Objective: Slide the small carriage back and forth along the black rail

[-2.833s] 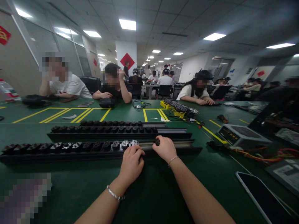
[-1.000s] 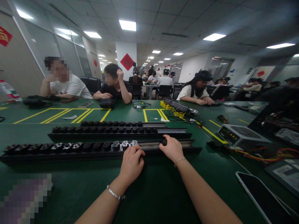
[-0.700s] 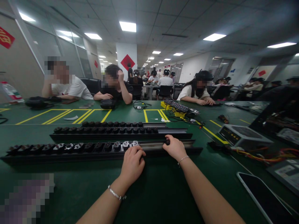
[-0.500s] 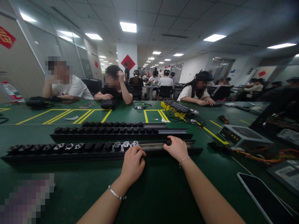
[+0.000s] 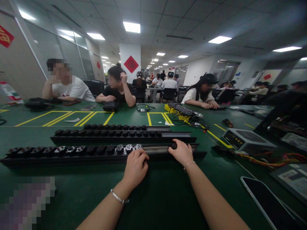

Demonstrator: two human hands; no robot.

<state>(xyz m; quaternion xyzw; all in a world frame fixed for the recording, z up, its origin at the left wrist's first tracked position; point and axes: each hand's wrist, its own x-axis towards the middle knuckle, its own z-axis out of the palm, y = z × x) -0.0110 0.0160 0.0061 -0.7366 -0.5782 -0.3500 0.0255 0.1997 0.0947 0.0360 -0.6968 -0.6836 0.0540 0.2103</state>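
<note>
A long black track rail point(image 5: 72, 162) lies across the table in front of me. Along its left and middle stands a row of black plug-socket modules point(image 5: 91, 150); a few, like the light-faced module point(image 5: 129, 147), show shiny or whitish tops. My left hand point(image 5: 136, 167) is curled over the rail's front edge beside the last of these, its fingertips partly hidden. My right hand point(image 5: 182, 152) pinches a small round black socket module point(image 5: 174, 145) over the bare silvery channel near the rail's right end. Between the hands a stretch of channel shows without modules.
Two more loaded rails point(image 5: 124, 139) lie just behind. A yellow-and-black power strip point(image 5: 183, 110) with cables sits farther back. To the right are a metal power supply box point(image 5: 248, 142) with coloured wires and a phone point(image 5: 270, 203). People sit across the green table point(image 5: 168, 191).
The whole view has shifted very slightly. Both hands keep their places on the rail, and the round module stays in my right fingers.
</note>
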